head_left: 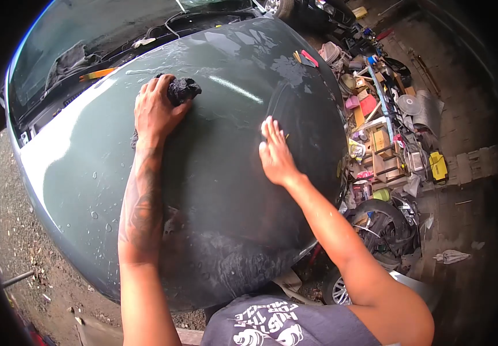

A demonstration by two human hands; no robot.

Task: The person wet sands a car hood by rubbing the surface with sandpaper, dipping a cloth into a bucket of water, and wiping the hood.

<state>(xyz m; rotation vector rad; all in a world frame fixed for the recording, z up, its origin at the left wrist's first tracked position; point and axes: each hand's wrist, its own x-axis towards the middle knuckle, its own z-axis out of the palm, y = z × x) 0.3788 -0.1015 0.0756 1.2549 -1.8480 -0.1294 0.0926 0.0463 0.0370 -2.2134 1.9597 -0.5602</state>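
Left hand (pixel 155 109) clenched on cloth (pixel 184 90), right hand (pixel 277 155) laid flat on hood (pixel 220 164); risks scratches from dragging any trapped grit.

Up the forearm from the grip of the left hand (pixel 158 106) — a shaded tattoo (pixel 143 213), running toward the elbow. Farther back from the grip, a dark grey shirt (pixel 325 324) — printed with white lettering (pixel 267 315) and rounded white shapes (pixel 250 337).

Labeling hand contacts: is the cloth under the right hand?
No, the dark cloth is bunched under the left hand on the hood.
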